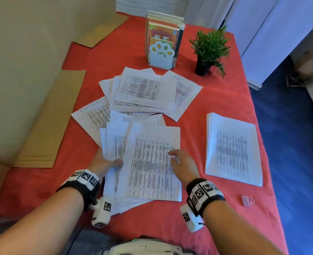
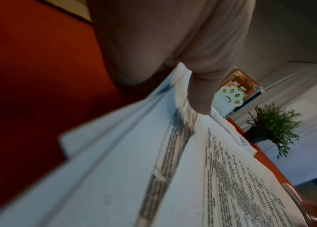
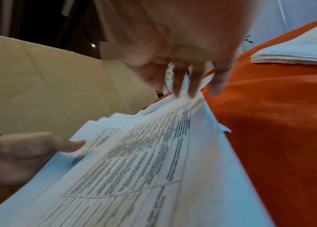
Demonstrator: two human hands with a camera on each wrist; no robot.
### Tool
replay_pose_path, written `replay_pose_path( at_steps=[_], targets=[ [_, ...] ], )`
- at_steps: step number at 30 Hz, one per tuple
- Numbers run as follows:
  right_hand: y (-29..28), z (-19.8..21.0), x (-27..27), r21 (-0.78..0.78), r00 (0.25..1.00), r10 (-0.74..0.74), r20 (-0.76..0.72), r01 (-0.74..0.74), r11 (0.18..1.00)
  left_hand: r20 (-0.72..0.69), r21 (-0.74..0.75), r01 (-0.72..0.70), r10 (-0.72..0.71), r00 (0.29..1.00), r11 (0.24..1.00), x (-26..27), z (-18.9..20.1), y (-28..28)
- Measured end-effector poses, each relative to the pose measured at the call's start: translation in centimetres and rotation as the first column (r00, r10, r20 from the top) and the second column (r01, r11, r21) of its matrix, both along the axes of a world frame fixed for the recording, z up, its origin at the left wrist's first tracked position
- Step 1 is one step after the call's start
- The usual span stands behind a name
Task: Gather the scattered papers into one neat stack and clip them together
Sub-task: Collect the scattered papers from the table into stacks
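Here left hand (image 1: 104,161) grips printed sheets (image 1: 150,162); print blurred, unreadable.

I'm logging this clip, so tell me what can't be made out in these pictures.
- Print on the papers: too small in the head view, blurred in both wrist views.
- Left hand fingers: under the sheets in the head view.
- Binder clip: small and blurred in the head view, outside both wrist views.

Printed papers (image 1: 144,162) fanned, overlapping on red cloth — neat stack (image 1: 233,148) apart right, binder clip (image 1: 247,200) near edge.
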State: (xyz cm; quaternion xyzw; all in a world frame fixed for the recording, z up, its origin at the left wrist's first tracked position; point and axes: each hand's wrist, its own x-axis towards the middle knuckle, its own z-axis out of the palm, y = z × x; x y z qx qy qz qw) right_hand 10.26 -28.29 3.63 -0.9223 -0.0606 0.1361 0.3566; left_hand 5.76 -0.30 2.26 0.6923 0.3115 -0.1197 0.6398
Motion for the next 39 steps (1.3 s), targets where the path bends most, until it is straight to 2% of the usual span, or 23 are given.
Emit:
replay_pose_path(
  at_steps=[2, 4, 5, 8, 9, 11, 12, 13, 15, 17, 19, 21, 23, 25, 28, 31, 34, 36, 39],
  targets=[
    [-0.2, -0.6, 0.5, -0.178, 0.988, -0.138, -0.075, 0.123, 0.976, 0.047, -0.012, 0.010, -0.010, 0.999, 1.000, -0.3, 0.4, -1.3],
    [0.1, -0.7, 0.4, -0.257, 0.967, -0.178, -0.183, 0.128, 0.958, 0.060, -0.018, 0.007, -0.006, 0.998, 1.000, -0.4, 0.3, -2.3],
    [0.4, -0.6, 0.3, -0.230, 0.967, -0.156, -0.202, 0.108, 0.967, 0.058, -0.009, 0.012, -0.011, 0.998, 1.000, -0.5, 0.4, -2.8],
    [1.2, -0.3, -0.5, -0.012, 0.979, -0.015, -0.204, 0.012, 1.000, 0.077, 0.093, 0.073, -0.080, 0.994, 0.993, -0.6, 0.4, -4.1],
    [1.3, -0.3, -0.6, 0.007, 0.980, 0.017, -0.198, -0.016, 1.000, 0.084, 0.132, 0.093, -0.105, 0.991, 0.987, -0.5, 0.6, -4.5],
    [1.1, -0.5, -0.4, 0.007, 0.988, -0.017, -0.152, 0.019, 1.000, 0.119, 0.174, 0.101, -0.123, 0.985, 0.980, -0.3, 1.2, -4.9],
    [0.8, -0.3, -0.1, 0.046, 0.985, -0.090, -0.147, 0.098, 0.994, 0.142, 0.163, 0.106, -0.130, 0.981, 0.981, -0.1, 1.6, -4.8],
    [0.3, -0.1, 0.2, 0.138, 0.966, -0.182, -0.183, 0.209, 0.968, 0.163, 0.148, 0.119, -0.143, 0.976, 0.982, 0.1, 2.3, -4.8],
    [-0.9, 0.9, 0.9, 0.369, 0.915, -0.275, -0.296, 0.375, 0.851, 0.199, 0.131, 0.146, -0.170, 0.965, 0.981, 0.5, 3.8, -5.0],
    [-1.8, 2.3, 1.4, 0.505, 0.900, -0.266, -0.345, 0.417, 0.756, 0.274, 0.081, 0.121, -0.139, 0.952, 0.989, 1.0, 5.4, -5.6],
    [-1.7, 4.7, 1.6, 0.605, 0.923, -0.261, -0.284, 0.384, 0.698, 0.347, 0.095, 0.080, -0.108, 0.932, 0.992, 1.7, 7.1, -6.9],
    [-1.4, 7.1, 1.7, 0.648, 0.943, -0.312, -0.113, 0.308, 0.697, 0.417, 0.162, 0.042, -0.107, 0.903, 0.986, 2.5, 9.0, -8.6],
    [-1.3, 8.9, 1.7, 0.683, 0.924, -0.382, 0.022, 0.265, 0.681, 0.474, 0.171, -0.026, -0.059, 0.879, 0.985, 3.1, 10.6, -10.0],
    [-1.5, 9.8, 1.1, 0.737, 0.903, -0.426, 0.059, 0.248, 0.628, 0.510, 0.129, -0.069, -0.007, 0.860, 0.989, 3.2, 11.1, -10.7],
    [-2.5, 9.4, -0.1, 0.774, 0.889, -0.458, -0.020, 0.303, 0.555, 0.524, 0.086, -0.042, -0.010, 0.852, 0.995, 2.7, 10.7, -11.1],
    [-3.2, 9.0, -1.1, 0.825, 0.901, -0.423, -0.097, 0.310, 0.472, 0.529, 0.040, -0.010, -0.013, 0.849, 0.999, 2.3, 9.8, -11.0],
    [-3.7, 8.7, -1.6, 0.864, 0.904, -0.388, -0.179, 0.334, 0.378, 0.513, 0.038, -0.054, 0.026, 0.858, 0.998, 2.1, 9.8, -10.8],
    [-3.9, 8.4, -1.6, 0.851, 0.902, -0.370, -0.221, 0.363, 0.379, 0.500, 0.040, -0.094, 0.061, 0.864, 0.995, 1.9, 10.2, -10.8],
    [-4.0, 8.1, -1.5, 0.816, 0.902, -0.360, -0.236, 0.386, 0.431, 0.507, 0.013, -0.114, 0.092, 0.857, 0.993, 2.0, 10.5, -11.1]
  ],
)
